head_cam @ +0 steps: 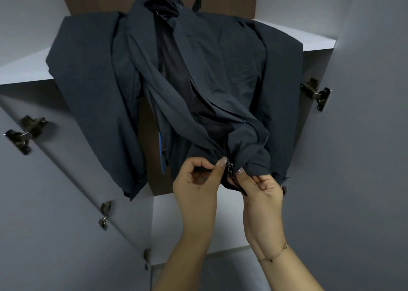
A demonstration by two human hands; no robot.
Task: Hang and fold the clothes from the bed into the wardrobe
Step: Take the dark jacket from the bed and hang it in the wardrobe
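Observation:
A dark navy jacket (220, 69) hangs inside the open wardrobe (152, 122), its hood near the top of the view and its front open over a mesh lining. A blue stripe runs beside its left pocket zip. My left hand (196, 180) pinches the left bottom hem of the jacket front. My right hand (262, 186) grips the right bottom hem next to the zipper slider (230, 165). The two hems meet at the zipper between my thumbs. The hanger is hidden by the hood.
Grey wardrobe doors stand open on both sides, the left door (55, 202) with several metal hinges (26, 131), the right door (364, 158) with a hinge (315, 93). A white shelf edge (22, 76) crosses behind the jacket. A lower shelf (220, 253) lies beneath my wrists.

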